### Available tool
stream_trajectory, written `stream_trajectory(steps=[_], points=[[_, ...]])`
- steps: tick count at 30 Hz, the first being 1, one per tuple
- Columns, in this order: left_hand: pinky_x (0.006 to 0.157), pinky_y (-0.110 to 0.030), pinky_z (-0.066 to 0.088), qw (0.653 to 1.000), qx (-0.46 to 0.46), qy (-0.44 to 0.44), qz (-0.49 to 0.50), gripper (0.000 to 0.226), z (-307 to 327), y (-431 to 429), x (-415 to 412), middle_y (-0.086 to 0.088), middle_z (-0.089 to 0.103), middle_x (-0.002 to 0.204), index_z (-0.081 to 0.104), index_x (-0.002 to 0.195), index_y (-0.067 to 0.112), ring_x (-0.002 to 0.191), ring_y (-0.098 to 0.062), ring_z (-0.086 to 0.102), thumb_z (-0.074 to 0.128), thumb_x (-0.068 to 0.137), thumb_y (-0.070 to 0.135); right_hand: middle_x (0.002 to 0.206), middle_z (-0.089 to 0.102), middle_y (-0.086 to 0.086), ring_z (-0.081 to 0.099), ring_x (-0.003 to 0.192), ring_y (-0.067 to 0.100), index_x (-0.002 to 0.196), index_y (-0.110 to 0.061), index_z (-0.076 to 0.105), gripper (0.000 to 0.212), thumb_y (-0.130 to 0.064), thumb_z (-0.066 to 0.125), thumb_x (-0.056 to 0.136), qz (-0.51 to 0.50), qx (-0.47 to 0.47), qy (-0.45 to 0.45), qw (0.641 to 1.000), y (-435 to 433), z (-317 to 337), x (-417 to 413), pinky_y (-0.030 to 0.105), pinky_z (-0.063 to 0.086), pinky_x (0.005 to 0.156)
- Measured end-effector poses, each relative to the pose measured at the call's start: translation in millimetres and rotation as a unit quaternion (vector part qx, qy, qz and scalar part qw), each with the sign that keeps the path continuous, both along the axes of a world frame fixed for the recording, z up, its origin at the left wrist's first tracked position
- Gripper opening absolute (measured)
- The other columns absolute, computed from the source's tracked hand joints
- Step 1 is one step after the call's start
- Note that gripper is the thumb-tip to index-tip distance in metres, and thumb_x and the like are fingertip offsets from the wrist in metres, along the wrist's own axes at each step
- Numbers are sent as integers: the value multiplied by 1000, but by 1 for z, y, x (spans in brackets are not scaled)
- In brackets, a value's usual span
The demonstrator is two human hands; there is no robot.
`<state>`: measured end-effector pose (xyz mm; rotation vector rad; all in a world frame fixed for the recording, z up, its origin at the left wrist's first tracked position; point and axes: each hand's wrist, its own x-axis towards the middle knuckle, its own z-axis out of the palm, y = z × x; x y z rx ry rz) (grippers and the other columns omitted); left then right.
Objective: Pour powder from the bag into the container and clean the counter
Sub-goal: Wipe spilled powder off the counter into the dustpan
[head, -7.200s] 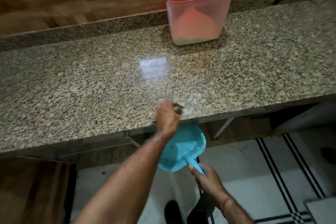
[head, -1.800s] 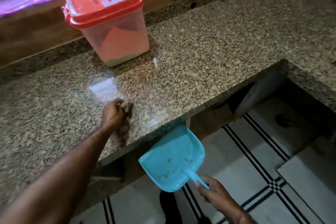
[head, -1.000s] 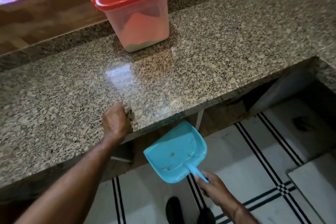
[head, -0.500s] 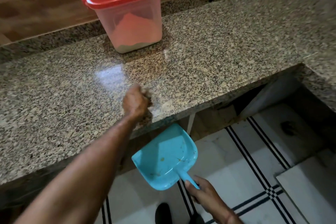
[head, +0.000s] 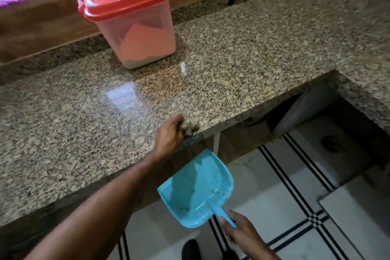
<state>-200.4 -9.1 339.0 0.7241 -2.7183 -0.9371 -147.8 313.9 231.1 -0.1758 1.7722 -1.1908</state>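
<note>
A clear plastic container [head: 139, 34] with a closed red lid stands at the back of the speckled granite counter [head: 242, 65], with pale powder inside. My left hand [head: 172, 135] is at the counter's front edge, closed on a small brownish cloth [head: 190, 127]. Below the edge, my right hand [head: 242, 232] grips the handle of a turquoise dustpan [head: 196, 190], which holds a few crumbs. No bag is in view.
The counter turns a corner at the right [head: 363, 82]. Under it is a dark open space [head: 306, 116]. The floor [head: 295, 207] is white tile with black stripes. A dark shoe [head: 190, 250] shows at the bottom. A wooden wall [head: 42, 25] runs behind the counter.
My left hand with the cloth has slid right along the counter's front edge, from bare counter to just above the dustpan. The dustpan stays below the edge in my right hand.
</note>
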Motion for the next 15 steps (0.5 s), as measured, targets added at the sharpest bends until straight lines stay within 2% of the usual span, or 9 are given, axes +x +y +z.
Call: stream_trajectory(steps=[3, 6, 8, 9, 11, 13, 15], points=[[46, -10, 49, 994, 62, 33, 85, 17, 15, -24, 3, 2, 64, 93, 57, 100, 17, 73, -6, 63, 44, 110, 21, 68, 52, -12, 51, 64, 8, 112, -15, 71, 56, -65, 64, 86, 2, -6, -1, 1000, -5, 4, -2, 29, 41, 63], [42, -5, 43, 991, 35, 27, 125, 14, 17, -33, -1, -2, 64, 95, 57, 99, 18, 70, -6, 61, 47, 109, 21, 68, 51, -12, 49, 64, 8, 113, -12, 69, 56, -61, 64, 87, 0, -14, -6, 1000, -10, 4, -3, 28, 40, 63], [41, -8, 44, 994, 17, 16, 109, 14, 10, -26, -3, 0, 65, 97, 61, 99, 18, 70, -4, 60, 51, 107, 24, 69, 50, -11, 48, 66, 8, 108, -10, 68, 55, -61, 63, 88, 2, -8, -9, 1000, -13, 2, -1, 28, 39, 63], [44, -10, 44, 996, 5, 12, 92, 13, 8, -20, -6, 2, 66, 98, 64, 101, 19, 72, -2, 59, 53, 106, 25, 70, 49, -11, 47, 66, 8, 105, -9, 67, 53, -60, 64, 90, 4, -10, -13, 1000, -15, 3, -1, 28, 39, 64], [61, -11, 40, 998, -37, 3, 47, 14, 1, -12, -6, 5, 67, 100, 71, 106, 21, 77, 1, 55, 58, 103, 26, 69, 47, -11, 45, 63, 8, 95, -10, 64, 44, -54, 65, 93, 6, -11, -25, 1000, -21, 6, 0, 25, 38, 61], [75, -23, 39, 997, -75, -10, -2, 20, -8, -10, -4, 2, 68, 104, 74, 112, 21, 88, -8, 54, 58, 103, 29, 67, 47, -11, 43, 59, 5, 91, -11, 63, 36, -47, 64, 96, 4, -13, -30, 999, -28, 12, -1, 21, 36, 58], [79, -31, 35, 994, -100, -27, -34, 22, -12, -9, 3, 1, 67, 104, 73, 112, 20, 94, -15, 52, 55, 104, 31, 67, 47, -11, 43, 57, 3, 98, -5, 64, 38, -43, 62, 99, 5, -14, -31, 999, -38, 19, -4, 20, 36, 56]])
